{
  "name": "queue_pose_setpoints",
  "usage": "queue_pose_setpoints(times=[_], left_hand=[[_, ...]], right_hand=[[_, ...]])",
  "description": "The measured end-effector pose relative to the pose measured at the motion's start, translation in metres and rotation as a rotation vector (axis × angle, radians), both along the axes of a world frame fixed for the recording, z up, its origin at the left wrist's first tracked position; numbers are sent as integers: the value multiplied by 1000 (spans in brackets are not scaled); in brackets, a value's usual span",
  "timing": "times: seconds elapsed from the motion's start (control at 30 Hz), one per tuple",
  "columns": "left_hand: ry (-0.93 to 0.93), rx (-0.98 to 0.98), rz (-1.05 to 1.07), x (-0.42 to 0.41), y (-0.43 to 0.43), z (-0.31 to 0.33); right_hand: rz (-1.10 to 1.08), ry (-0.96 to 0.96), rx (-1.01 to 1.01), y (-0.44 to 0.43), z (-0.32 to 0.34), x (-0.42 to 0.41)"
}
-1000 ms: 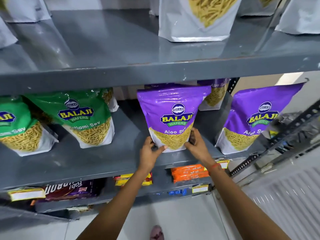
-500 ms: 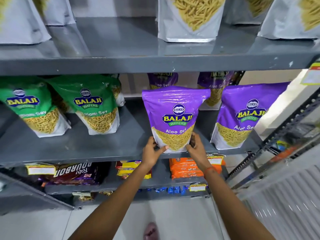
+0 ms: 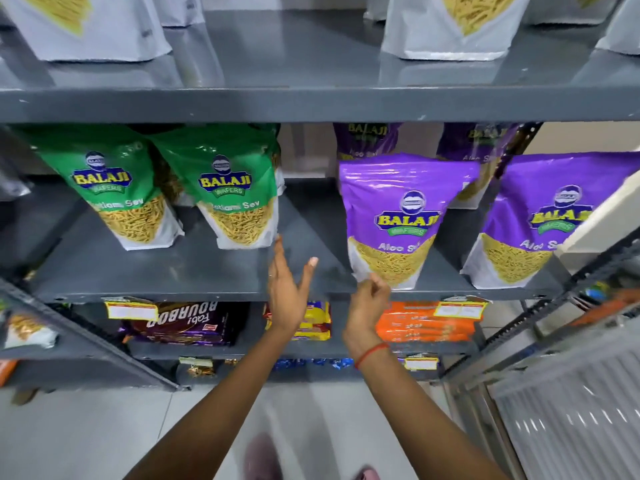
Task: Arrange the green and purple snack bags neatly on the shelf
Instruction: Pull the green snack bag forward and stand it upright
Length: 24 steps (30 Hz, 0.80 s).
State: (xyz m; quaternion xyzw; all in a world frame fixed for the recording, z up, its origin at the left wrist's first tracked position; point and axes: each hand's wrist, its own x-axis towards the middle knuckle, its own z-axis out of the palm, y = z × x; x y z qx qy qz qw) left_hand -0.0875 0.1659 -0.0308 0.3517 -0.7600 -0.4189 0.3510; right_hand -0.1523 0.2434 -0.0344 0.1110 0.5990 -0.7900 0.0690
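White pouches (image 3: 446, 26) of yellow sticks stand on the top tier. Below the orange packets (image 3: 426, 327) sit blue wrappers (image 3: 311, 363) — left of those packets lie yellow packs (image 3: 317, 323), then a dark Bourbon biscuit pack (image 3: 187, 323) — with yellow price tags (image 3: 460, 308) above them.

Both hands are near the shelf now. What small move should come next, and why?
Probably the left hand, open and empty, should reach to the nearer green bag and pull it toward the shelf edge. Both green bags stand further back than the purple bag, beside the loosely curled right hand, so the front row looks uneven.
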Motion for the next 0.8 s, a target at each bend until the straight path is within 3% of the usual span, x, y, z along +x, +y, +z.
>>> queue_pose_setpoints(times=[0.13,0.27,0.37,0.6,0.8], left_hand=[[-9,9,159,39,-63,-4],[-103,108,185,68,-141,-19],[-139,197,40,71,-189,-27],[-280,261,-251,54,-233,-26],[-239,227,-234,73,-212,-33]], right_hand=[[305,-135,-39,-69,4,29],[638,18,270,-136,8,31],[609,223,505,-172,1,17],[762,284,467,-179,-9,-10],[743,255,444,-153,-14,5]])
